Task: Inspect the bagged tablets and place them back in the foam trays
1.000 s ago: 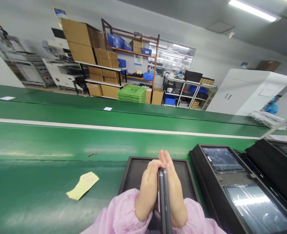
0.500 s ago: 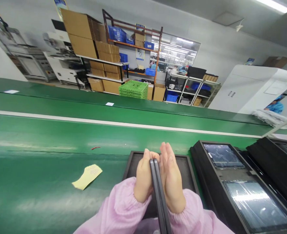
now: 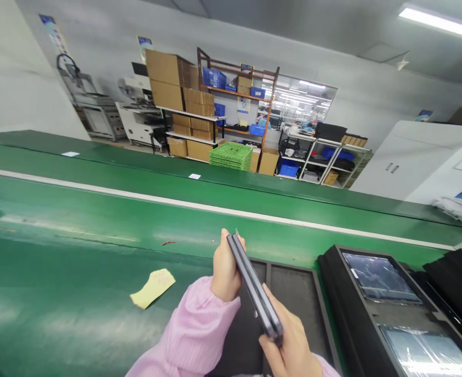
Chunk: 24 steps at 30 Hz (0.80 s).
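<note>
Two thin dark slabs that look like tablets (image 3: pixel 253 285) stand face to face, seen along their edges, above a black tray (image 3: pixel 297 301). My left hand (image 3: pixel 226 269) grips their far end from the left side. Around the near lower corner, my right hand (image 3: pixel 293 337) is closed, with its thumb under the end. The slabs lean away from me, and their flat faces are mostly hidden. Below them, the tray has a divider down the middle, and my left forearm covers part of it.
Right of the tray, a stack of black foam trays (image 3: pixel 344 314) holds screens (image 3: pixel 380 277) in its top one. On the green belt (image 3: pixel 97 303) lie a yellow paper scrap (image 3: pixel 153 288) and a small red strip (image 3: pixel 168 243). Green crates (image 3: pixel 231 155) stand beyond.
My right hand has gone from lying flat against the slabs' side to gripping their near end. The slabs' near end has come up into view. The camera view has shifted.
</note>
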Tool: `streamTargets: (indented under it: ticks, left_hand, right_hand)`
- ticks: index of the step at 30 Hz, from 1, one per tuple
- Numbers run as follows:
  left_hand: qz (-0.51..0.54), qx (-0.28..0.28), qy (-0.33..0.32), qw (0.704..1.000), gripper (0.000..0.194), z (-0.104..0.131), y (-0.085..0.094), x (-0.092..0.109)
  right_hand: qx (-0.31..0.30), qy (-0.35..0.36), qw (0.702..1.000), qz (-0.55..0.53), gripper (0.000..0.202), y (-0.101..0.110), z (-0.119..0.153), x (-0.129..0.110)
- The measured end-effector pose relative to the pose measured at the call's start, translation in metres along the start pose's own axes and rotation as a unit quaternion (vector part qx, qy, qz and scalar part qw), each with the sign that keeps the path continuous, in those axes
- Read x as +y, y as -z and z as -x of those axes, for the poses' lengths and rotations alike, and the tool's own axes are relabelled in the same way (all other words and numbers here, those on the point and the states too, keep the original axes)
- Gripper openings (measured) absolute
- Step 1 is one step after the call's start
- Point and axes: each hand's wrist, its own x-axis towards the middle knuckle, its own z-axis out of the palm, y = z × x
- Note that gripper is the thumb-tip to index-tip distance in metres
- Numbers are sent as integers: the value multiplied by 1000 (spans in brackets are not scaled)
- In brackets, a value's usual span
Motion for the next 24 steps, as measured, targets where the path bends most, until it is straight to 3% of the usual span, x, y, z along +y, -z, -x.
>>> streamTargets:
  ticks: [5, 9, 12, 15, 18, 24]
  left_hand:
    - [21, 19, 49, 998, 47, 1, 1, -10]
    - [-98, -71, -22, 992, 51, 4, 32, -41]
    - [-186, -78, 37, 979, 54, 7, 58, -71]
    - [-147, -77, 95, 982, 60, 16, 67, -87]
    - [-107, -101, 148, 978, 57, 30, 63, -89]
    - [-78, -97, 170, 977, 54, 50, 61, -85]
  right_hand:
    - [102, -68, 992, 23, 47, 6, -2, -8]
    - [127, -254, 954, -97, 33, 25, -21, -5]
    - [115, -336, 905, -235, 30, 41, -42, -7]
    - [49, -330, 894, -300, 32, 50, -57, -15]
    - [-18, -294, 891, -346, 47, 50, -63, -23]
    - [-13, -273, 880, -388, 54, 45, -51, -20]
